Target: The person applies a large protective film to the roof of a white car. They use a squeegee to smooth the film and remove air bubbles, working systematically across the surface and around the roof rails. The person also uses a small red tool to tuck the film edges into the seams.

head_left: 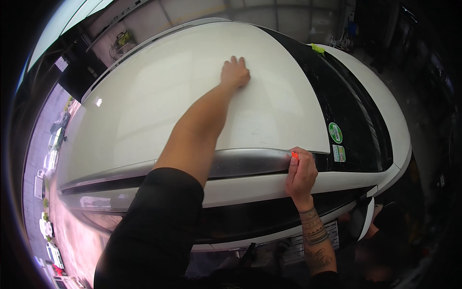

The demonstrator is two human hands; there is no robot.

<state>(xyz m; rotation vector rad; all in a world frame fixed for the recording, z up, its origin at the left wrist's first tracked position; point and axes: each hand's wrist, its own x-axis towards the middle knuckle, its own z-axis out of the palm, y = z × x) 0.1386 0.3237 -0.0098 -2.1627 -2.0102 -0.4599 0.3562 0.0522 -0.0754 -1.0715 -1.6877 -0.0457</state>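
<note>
Stretched far across the white car roof, my left hand lies palm down on the paint, its fingers apart. Whatever may be under that palm is hidden. Close to me, my right hand is closed at the front end of the silver roof rail. A small bright orange piece shows between its thumb and fingers; most of it is covered, so its kind cannot be made out. The dark windshield begins just right of this hand.
Two stickers, one round and green, are on the windshield. A yellow-green cloth lies at its far corner. The side mirror juts out at lower right, near a crouching person in dark clothes. Parked cars stand outside at left.
</note>
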